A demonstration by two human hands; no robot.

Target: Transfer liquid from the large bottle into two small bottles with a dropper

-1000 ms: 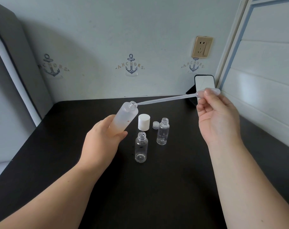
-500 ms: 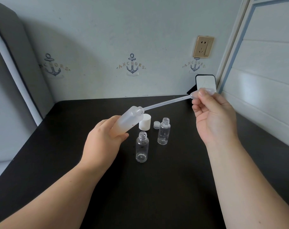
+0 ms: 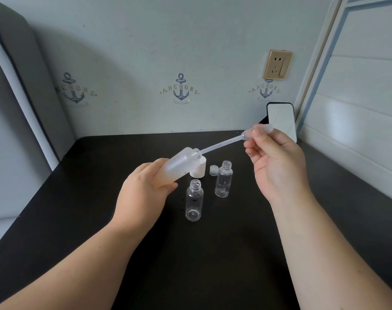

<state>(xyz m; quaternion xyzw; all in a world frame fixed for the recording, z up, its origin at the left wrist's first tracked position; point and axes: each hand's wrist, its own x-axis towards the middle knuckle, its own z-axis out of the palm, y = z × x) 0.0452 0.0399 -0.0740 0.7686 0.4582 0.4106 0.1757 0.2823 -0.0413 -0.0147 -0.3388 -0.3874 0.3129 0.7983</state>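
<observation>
The dropper's (image 3: pixel 224 143) tip goes out of sight inside the neck of the big bottle (image 3: pixel 179 165), and the frosted wall hides how deep it reaches; no liquid level can be made out. The bottle's base is covered by the left hand (image 3: pixel 143 193), whose fingers curl round it and hold it tilted, mouth up and to the right, above the table (image 3: pixel 78 209). The right hand (image 3: pixel 277 162) pinches the dropper's bulb between thumb and fingers, so most of the bulb is hidden. Whether the bulb is squeezed cannot be told.

A white cap (image 3: pixel 199 168) stands behind the bottle, partly covered by it. Just right of it lies a small clear cap (image 3: pixel 213 170), touching or nearly touching the far small bottle (image 3: pixel 223 179). The near small bottle (image 3: pixel 194 200) stands upright and open, just right of the left hand's thumb; the far one stands upright and open too, below the dropper's stem. Both look empty.

A phone (image 3: pixel 281 118) leans in the far right corner, behind the right hand. A socket (image 3: pixel 277 64) sits on the wall above it.

The table's far edge meets the wall; its left edge runs along a grey cushion (image 3: pixel 22 86), its right edge along white panelling (image 3: pixel 358 108). Bare dark surface lies between the forearms and to the left of the left arm.
</observation>
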